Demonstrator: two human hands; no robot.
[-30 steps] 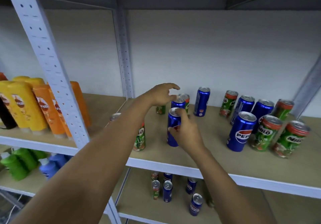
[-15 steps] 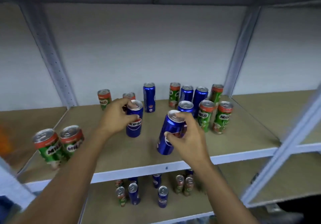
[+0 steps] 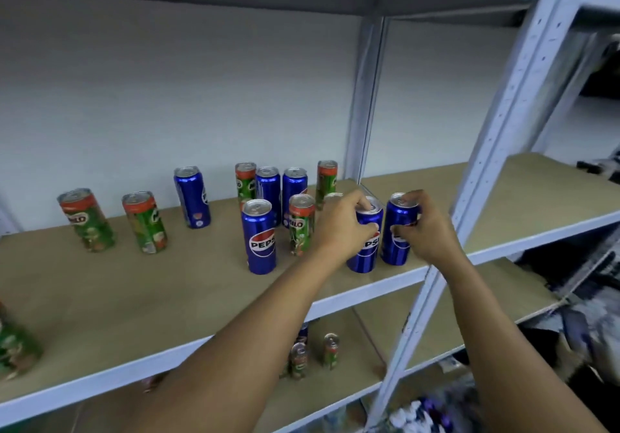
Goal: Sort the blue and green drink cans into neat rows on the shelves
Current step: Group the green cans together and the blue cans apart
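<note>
Shelf [image 3: 167, 305], tan board w/ white metal front edge, is the landmark; grey perforated upright [image 3: 496, 123] at its right front corner. L forearm comes in from lower centre, R forearm from lower right, both reaching to shelf's right front end.

Left hand [image 3: 342, 227] curled round the top of a blue Pepsi can [image 3: 365, 251], grasping it; can upright on shelf nr the front edge. Right hand [image 3: 426, 231] curled round a second blue can [image 3: 397, 231], also grasping, just right of the first; the two cans side by side, touching or nearly, can't tell which.

Rest of shelf: lone blue Pepsi can [image 3: 260, 236] mid-shelf, left of the hands, w/ a green Milo can [image 3: 301, 224] just beside it. Behind them, by the back wall, a cluster: green can [image 3: 245, 182], two blue cans [image 3: 268, 191], green can at back right [image 3: 327, 177]. Single blue can [image 3: 192, 197] further left. Two green Milo cans [image 3: 88, 220] at far left, apart from each other. Blurred green can [image 3: 13, 345] at shelf's left front corner.

Lower shelf [image 3: 335, 389] underneath: a few small cans [image 3: 330, 350], partly hidden.
</note>
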